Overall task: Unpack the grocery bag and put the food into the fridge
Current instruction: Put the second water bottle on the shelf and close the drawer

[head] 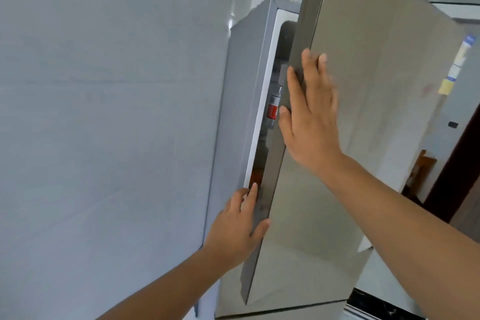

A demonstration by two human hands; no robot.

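Fridge (241, 101) stands against the tiled wall (104, 112), its door (376, 138) ajar by a narrow gap. Through the gap a bottle (274, 109) with a red label is visible on an inner shelf. The grocery bag is not in view and neither hand carries food. Right hand (309, 122) lies flat and spread on the door's front face, just beside the free edge, with the gap at its 9 o'clock and the forearm reaching up from 5 o'clock. Left hand (239, 231), at about 7 o'clock from the right, sets straight fingers along the door's edge and the thumb on the front; it holds nothing. Paper stickers (457, 67) sit towards 3 o'clock on the door. Whether the door is opening or closing cannot be determined. Recommendation: move the door from the free edge with even pressure, and keep the left fingers out of the gap to avoid pinching.
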